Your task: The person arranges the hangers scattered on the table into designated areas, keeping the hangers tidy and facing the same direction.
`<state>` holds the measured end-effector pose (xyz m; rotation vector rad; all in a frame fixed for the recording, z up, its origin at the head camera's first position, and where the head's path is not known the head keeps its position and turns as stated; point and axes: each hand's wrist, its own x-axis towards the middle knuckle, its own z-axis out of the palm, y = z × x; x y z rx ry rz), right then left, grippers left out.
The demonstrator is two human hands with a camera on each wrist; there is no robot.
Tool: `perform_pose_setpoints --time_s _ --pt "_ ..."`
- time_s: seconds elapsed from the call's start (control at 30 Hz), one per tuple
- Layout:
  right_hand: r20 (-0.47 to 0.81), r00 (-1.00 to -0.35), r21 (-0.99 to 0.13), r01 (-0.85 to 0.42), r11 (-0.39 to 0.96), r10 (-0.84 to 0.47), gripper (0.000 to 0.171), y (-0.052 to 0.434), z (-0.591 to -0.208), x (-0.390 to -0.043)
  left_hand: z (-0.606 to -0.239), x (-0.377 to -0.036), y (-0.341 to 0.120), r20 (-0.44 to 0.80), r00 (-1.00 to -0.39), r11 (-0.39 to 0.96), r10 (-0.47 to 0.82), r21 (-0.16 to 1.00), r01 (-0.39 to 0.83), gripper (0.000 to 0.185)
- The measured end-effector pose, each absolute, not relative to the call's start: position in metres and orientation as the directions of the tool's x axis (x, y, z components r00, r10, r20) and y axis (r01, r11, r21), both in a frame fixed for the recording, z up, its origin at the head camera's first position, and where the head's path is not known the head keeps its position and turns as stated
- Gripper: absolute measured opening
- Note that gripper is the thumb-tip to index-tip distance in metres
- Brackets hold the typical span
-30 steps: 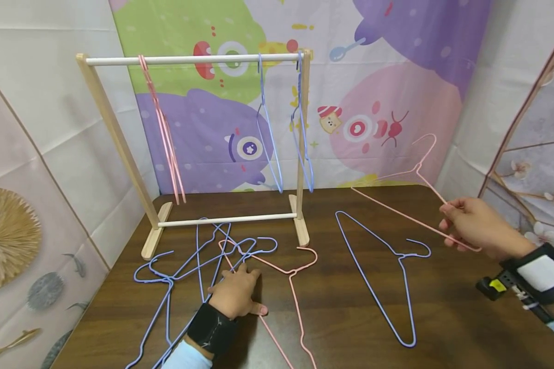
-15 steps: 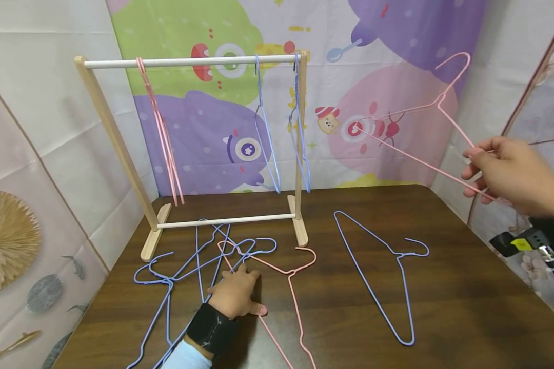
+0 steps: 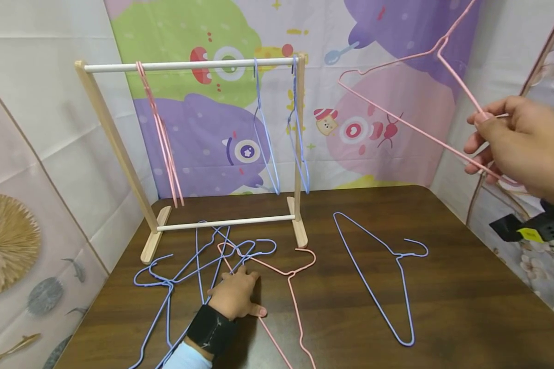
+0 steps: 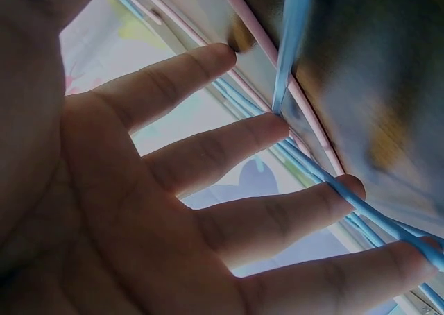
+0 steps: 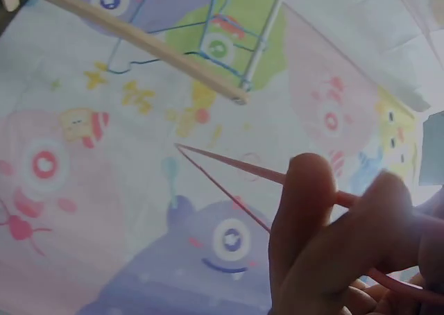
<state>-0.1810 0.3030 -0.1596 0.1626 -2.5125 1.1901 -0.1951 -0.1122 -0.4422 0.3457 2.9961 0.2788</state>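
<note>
My right hand (image 3: 526,146) holds a pink wire hanger (image 3: 459,82) up in the air at the right, its hook cut off by the frame's top edge. In the right wrist view, fingers (image 5: 309,197) grip the pink hanger's wire. My left hand (image 3: 235,294) lies over a tangle of blue hangers (image 3: 170,281) on the table, fingers spread and nearly straight. Its fingertips (image 4: 347,190) touch blue wire in the left wrist view. A second pink hanger (image 3: 292,273) lies beside that hand, partly beneath it. One blue hanger (image 3: 399,254) lies apart on the right.
A wooden rack with a white top bar (image 3: 194,66) stands at the back left. Several pink hangers (image 3: 159,123) hang on its left, and blue hangers (image 3: 268,136) hang toward its right post. A cartoon-print cloth (image 3: 351,102) covers the wall behind the brown table (image 3: 466,287).
My right hand has risen with the pink hanger, from just above the table to well above it, and a little to the right. The left hand has stayed in place.
</note>
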Motion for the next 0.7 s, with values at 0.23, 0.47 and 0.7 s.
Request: perform_pose_setpoints --time_s 0.23,0.47,0.7 --pt "0.449 -0.892 -0.728 -0.338 0.596 0.043 0.011 0.284 -0.141 -0.175 -0.44 -0.195 -0.112 -0.119 -0.968 0.962 0.221 0.187 0.197 0.091" --pt "0.514 -0.857 -0.719 -0.411 0.56 0.032 0.013 0.272 -0.132 -0.168 -0.44 -0.194 -0.112 -0.102 -0.969 0.961 0.226 0.187 0.205 0.091" --pt "0.583 -0.812 -0.655 -0.489 0.576 -0.026 0.025 0.268 -0.134 -0.161 -0.443 -0.193 -0.112 -0.074 -0.97 0.958 0.233 0.189 0.216 0.09"
